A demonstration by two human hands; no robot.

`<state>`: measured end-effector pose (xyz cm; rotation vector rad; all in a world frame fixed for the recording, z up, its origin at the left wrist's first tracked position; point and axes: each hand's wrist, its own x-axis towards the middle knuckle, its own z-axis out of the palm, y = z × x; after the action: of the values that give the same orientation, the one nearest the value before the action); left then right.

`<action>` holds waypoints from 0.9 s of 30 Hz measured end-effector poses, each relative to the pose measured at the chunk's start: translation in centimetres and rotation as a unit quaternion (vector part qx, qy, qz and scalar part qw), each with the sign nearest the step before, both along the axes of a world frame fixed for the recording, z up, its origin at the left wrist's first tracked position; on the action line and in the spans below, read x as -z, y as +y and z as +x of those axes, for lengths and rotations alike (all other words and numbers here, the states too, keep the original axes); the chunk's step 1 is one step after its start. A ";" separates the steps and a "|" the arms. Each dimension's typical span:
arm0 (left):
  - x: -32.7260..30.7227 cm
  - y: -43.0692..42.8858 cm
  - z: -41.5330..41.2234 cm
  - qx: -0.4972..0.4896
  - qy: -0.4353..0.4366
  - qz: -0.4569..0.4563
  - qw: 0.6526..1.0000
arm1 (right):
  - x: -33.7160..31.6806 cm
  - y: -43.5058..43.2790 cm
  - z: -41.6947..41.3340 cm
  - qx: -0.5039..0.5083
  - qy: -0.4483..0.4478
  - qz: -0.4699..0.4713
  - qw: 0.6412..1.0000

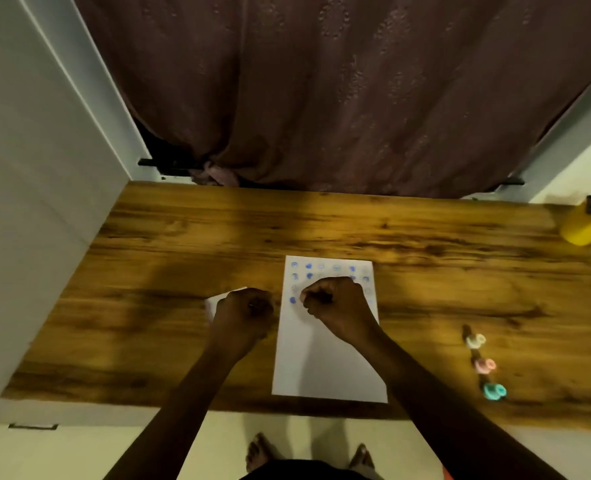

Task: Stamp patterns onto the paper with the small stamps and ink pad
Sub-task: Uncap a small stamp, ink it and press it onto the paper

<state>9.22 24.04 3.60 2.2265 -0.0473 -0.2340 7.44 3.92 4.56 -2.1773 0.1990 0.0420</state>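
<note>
so there's a wooden table (pixel 190 230) with a white paper (pixel 325 358) lying flat near the front edge, roughly in the middle. the top part of the sheet has rows of small blue prints (pixel 309 266), some dark, some pretty faint. the lower half is blank.

right hand (pixel 335 301) is curled into a loose fist over the upper part of the paper, fingertips pointing down at the sheet next to a dark blue print on the left side. looks like it's pinching something small, but whatever it is sits hidden under the fingers, so i can't tell what it has.

left hand (pixel 243 311) is also curled closed, just left of the paper, resting on a small white thing (pixel 214 303) that pokes out from under it. might be the ink pad, can't say for sure. can't tell if the fingers are gripping anything either.

off to the right, well apart from the paper, 3 little stamps (pixel 484 365) sit in a line running front to back: a cream one, a pink one, and a teal one closest to the front edge. a yellow cup (pixel 586 228) with purple stuff in it is at the far right corner.

a brownish curtain (pixel 339 91) hangs behind the table, and bare feet (pixel 259 452) show on the floor below.
</note>
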 end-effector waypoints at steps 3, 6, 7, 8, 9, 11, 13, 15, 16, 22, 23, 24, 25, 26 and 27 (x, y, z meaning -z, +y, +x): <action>-0.1 -4.5 -0.9 0.012 -0.022 0.018 1.000 | -0.6 -3.6 -2.2 0.040 -0.008 0.020 0.999; 0.0 -8.8 -1.8 0.045 -0.028 -0.003 0.999 | -1.2 -7.1 -4.3 0.069 -0.012 0.036 0.997; 0.0 -10.0 -2.0 0.053 -0.028 -0.002 0.998 | -1.4 -8.2 -5.0 0.082 -0.012 0.041 0.996; 0.0 -11.0 -2.3 0.061 -0.028 -0.004 0.998 | -1.5 -9.1 -5.5 0.090 -0.012 0.044 0.995; 0.0 -12.1 -2.6 0.073 -0.026 -0.010 0.997 | -1.6 -10.1 -6.2 0.098 -0.017 0.042 0.994; 0.1 -14.1 -3.1 0.099 -0.019 -0.026 0.995 | -1.6 -12.1 -7.5 0.109 -0.033 0.028 0.993; 0.2 -15.8 -3.6 0.121 -0.003 -0.037 0.992 | -1.6 -14.1 -8.5 0.111 -0.038 -0.006 0.993; 0.6 -17.7 -4.3 0.143 0.015 -0.042 0.989 | -1.6 -16.7 -9.6 0.121 -0.025 -0.048 0.991; 0.9 -18.6 -4.6 0.155 0.022 -0.044 0.987 | -1.6 -18.0 -9.9 0.128 -0.020 -0.067 0.989; 2.6 -22.9 -6.5 0.181 0.053 -0.043 0.981 | 0.4 -24.4 -11.3 0.125 0.055 -0.231 0.963; 2.8 -23.4 -6.8 0.183 0.053 -0.039 0.981 | 0.8 -24.9 -11.5 0.130 0.066 -0.235 0.961; 3.1 -23.9 -7.0 0.185 0.053 -0.036 0.981 | 1.3 -25.4 -11.6 0.129 0.075 -0.240 0.959; 3.3 -24.4 -7.2 0.186 0.054 -0.034 0.980 | 1.7 -25.8 -11.6 0.124 0.084 -0.248 0.957; 3.6 -24.8 -7.4 0.187 0.054 -0.033 0.980 | 2.1 -26.2 -11.6 0.119 0.090 -0.257 0.955; 3.8 -25.2 -7.5 0.186 0.054 -0.032 0.981 | 2.4 -26.5 -11.5 0.113 0.095 -0.264 0.953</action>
<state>1.70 -1.15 -0.22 2.1238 -0.4092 -0.5493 -4.05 -22.60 2.13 -2.6667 0.6310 0.0752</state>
